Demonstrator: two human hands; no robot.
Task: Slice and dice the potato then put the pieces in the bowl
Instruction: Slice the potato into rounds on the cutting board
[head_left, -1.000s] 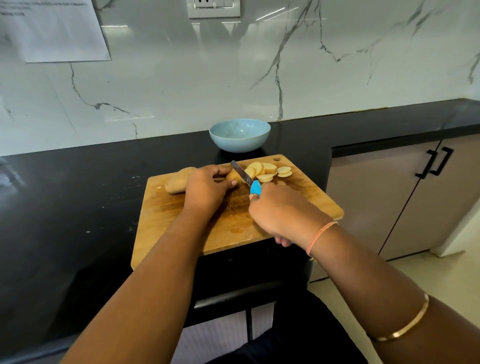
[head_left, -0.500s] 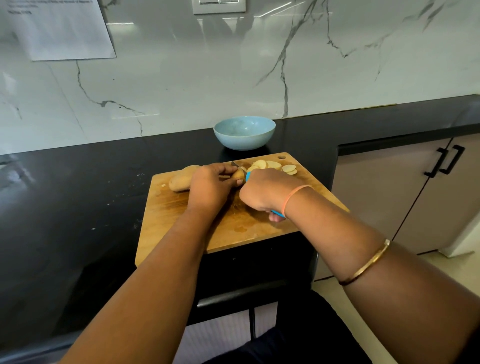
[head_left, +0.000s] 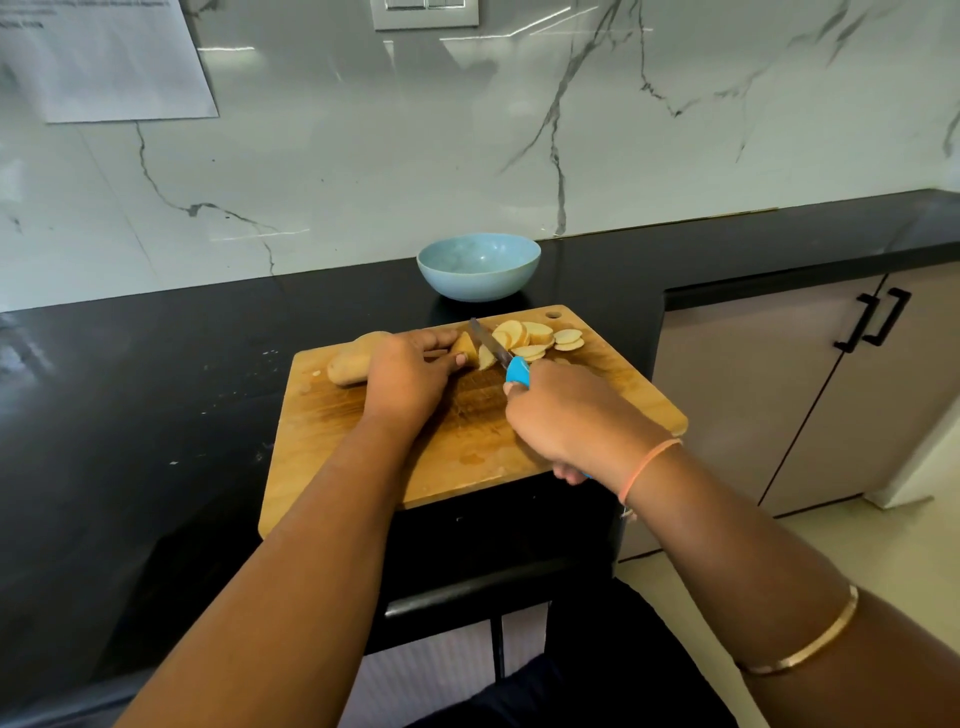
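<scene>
As right hand draws back since half-second ago, knife blade shows again, fresh slice leaning off potato. Potato lies on cutting board, gripped by left hand; right grips knife handle. Beside blade, slices pile up; bowl looks empty, dicing pending.

The half-cut potato lies on its side beside pale round slices, with the blue bowl upright behind.

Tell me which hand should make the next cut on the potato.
Right. The right hand grips the knife, its blade at the cut end of the potato; the left hand holds it steady.
</scene>
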